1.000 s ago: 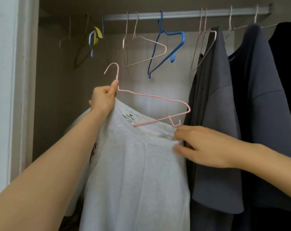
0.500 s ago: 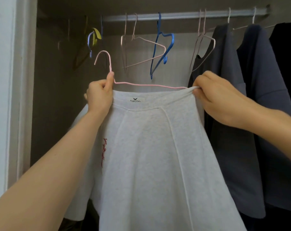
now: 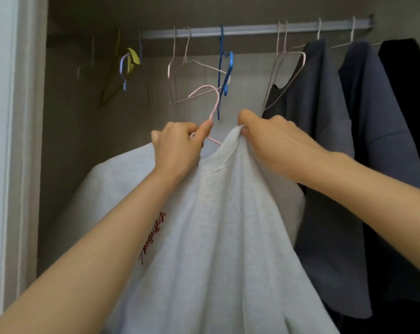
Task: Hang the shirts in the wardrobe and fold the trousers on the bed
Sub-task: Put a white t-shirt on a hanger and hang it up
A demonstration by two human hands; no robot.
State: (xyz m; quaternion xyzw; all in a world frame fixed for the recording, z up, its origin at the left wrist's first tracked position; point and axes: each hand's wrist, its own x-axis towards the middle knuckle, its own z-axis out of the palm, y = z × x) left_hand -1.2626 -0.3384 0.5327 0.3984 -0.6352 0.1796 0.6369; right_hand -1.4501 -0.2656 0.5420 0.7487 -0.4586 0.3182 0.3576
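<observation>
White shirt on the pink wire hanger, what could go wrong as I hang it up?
The hook of the pink wire hanger sits beside the blue plastic hanger, below the metal rail; it may snag. The right hand bunches the white shirt at the neck, so it may hang crooked or slip off.

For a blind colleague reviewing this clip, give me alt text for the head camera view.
A white shirt on a pink hanger is held at a wardrobe: the left hand grips the hanger's neck, the right hand pinches the shirt's neckline. Above, the rail carries empty hangers and, to the right, dark shirts.
</observation>
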